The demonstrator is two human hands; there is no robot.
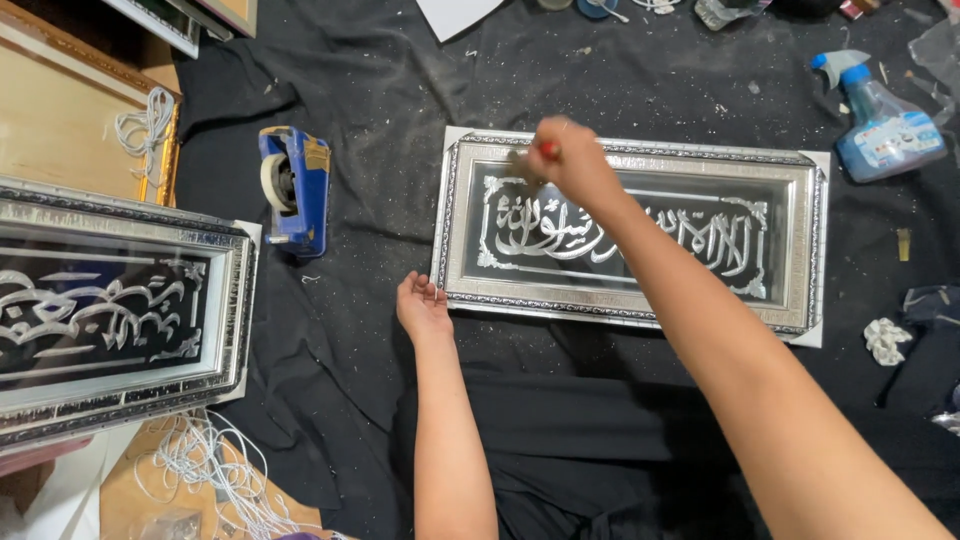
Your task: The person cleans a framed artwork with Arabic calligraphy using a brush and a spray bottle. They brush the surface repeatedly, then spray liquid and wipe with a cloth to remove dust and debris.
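silver frame [630, 232] flat on a dusty black cloth [380, 330], two hands at work.

left hand [422, 305] resting open on the frame's lower left corner; right hand [572, 160] closed around a small red-handled tool [546, 150] above the glass, tip blurred, hard to make out. blue tape dispenser [295, 190] to the left, spray bottle [880, 125] far right, second frame [110, 310] cut off at the left edge.
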